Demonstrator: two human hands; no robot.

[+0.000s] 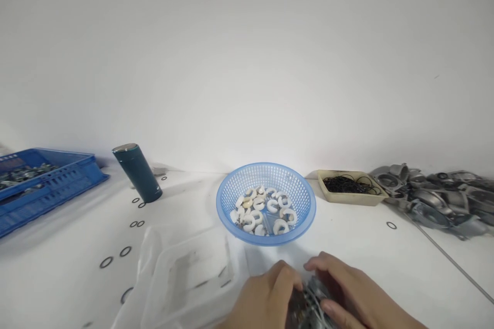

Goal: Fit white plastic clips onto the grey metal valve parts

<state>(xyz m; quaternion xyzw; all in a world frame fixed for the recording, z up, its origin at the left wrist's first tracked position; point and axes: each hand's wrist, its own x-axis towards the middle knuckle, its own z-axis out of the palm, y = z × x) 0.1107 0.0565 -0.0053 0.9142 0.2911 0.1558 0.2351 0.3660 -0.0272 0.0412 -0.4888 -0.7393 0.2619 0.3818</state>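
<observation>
At the bottom edge, my left hand [266,295] and my right hand [347,293] are curled around a grey metal part [314,300] from either side. The fingers of both hands press on it, and its lower portion runs out of view. Motion blurs the part, so its exact kind is unclear. To the left of my left hand lies a translucent white plastic tray [162,288] with a few thin dark pieces in it. Just beyond my hands stands a blue perforated plastic basket [226,221] holding several white C-shaped pieces [281,226].
A cream tray [347,198] of black rubber rings sits by the wall, beside a pile of grey metal castings [432,198]. On the left are a dark teal flask [141,175] and a blue crate [77,182] of small metal parts. Loose black rings [125,251] dot the white table.
</observation>
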